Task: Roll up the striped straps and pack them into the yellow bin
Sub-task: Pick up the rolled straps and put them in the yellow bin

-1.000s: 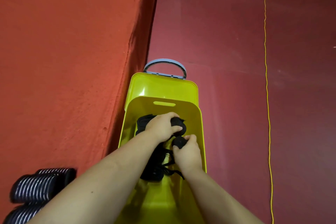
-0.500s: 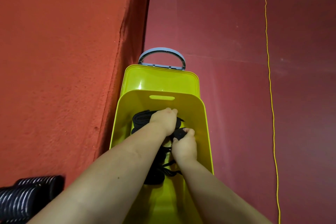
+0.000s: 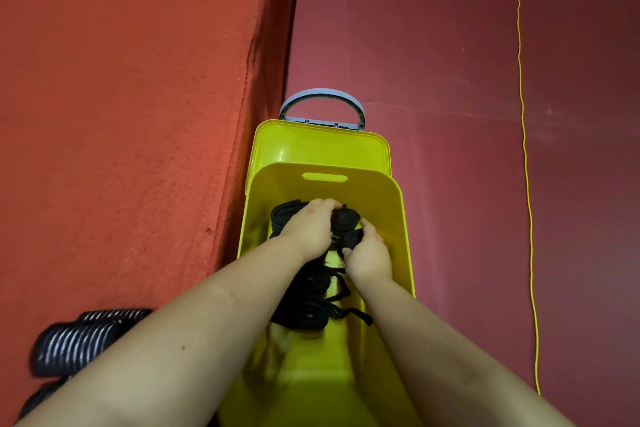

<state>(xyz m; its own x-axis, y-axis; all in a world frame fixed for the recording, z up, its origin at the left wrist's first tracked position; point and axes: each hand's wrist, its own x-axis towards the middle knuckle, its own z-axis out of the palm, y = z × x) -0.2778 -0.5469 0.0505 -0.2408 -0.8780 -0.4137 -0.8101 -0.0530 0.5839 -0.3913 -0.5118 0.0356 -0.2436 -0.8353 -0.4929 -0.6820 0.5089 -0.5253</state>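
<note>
Yellow plastic of the bin (image 3: 398,218) filled the lower centre of the frame, its lid (image 3: 318,146) lying just above it. Both my hands were down inside. My left hand (image 3: 310,230) curled over a dark rolled strap (image 3: 343,220); my right hand (image 3: 369,253) pinched a smaller roll (image 3: 353,237) just below it, the two rolls touching. Step, as I judged it: packing, seating rolls against those already in. Next move probably called for pressing them snug so they would not uncoil, then letting go. More dark rolls (image 3: 304,317) lay lower in the bin, loose tails trailing right. Stripes not legible there. At lower left, outside the bin, striped rolls (image 3: 76,340) waited on the orange mat (image 3: 121,114).
</note>
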